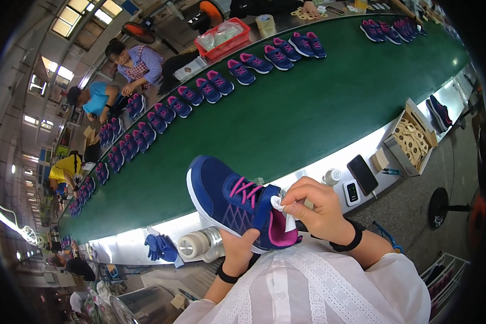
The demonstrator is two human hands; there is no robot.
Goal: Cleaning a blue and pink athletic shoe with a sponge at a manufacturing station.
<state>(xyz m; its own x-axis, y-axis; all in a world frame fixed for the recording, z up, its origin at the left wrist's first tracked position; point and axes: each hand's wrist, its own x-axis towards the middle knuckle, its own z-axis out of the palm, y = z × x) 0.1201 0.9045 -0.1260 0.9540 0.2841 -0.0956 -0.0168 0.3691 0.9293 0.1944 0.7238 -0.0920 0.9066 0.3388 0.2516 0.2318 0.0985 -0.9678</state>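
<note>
A navy sneaker [213, 183] with pink laces, a pink lining and a white sole is held up in front of my chest, its toe pointing away to the upper left. My left hand [240, 249] grips it from below near the heel, thumb along the side. With fingers pinched together, my right hand [319, 205] holds a small white cloth [284, 208] at the shoe's collar, beside the ankle strap. Part of the cloth hangs over the pink opening. Each wrist wears a black band.
Sneakers [220, 82] line the far edge of the green conveyor belt [329, 108]. Along the near metal ledge are a bottle [195, 244], blue gloves [160, 247], a glass jar [331, 176], a phone [362, 174] and a cardboard box [410, 140]. Co-workers [137, 62] sit across the belt.
</note>
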